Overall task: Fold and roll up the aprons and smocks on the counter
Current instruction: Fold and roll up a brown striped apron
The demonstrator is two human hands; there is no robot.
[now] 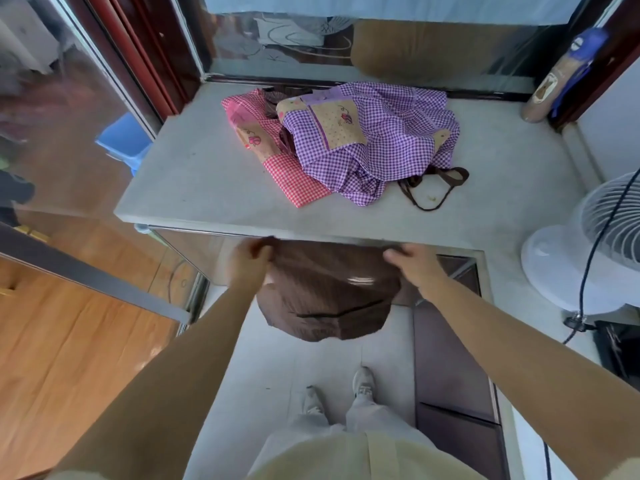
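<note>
Brown apron (329, 292), left hand (247, 263), right hand (414, 265) gripping

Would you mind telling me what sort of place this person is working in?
Probably a home, perhaps an enclosed balcony or utility corner: a stone counter against an etched glass panel, a white pedestal fan beside it, and gingham aprons heaped on top.
</note>
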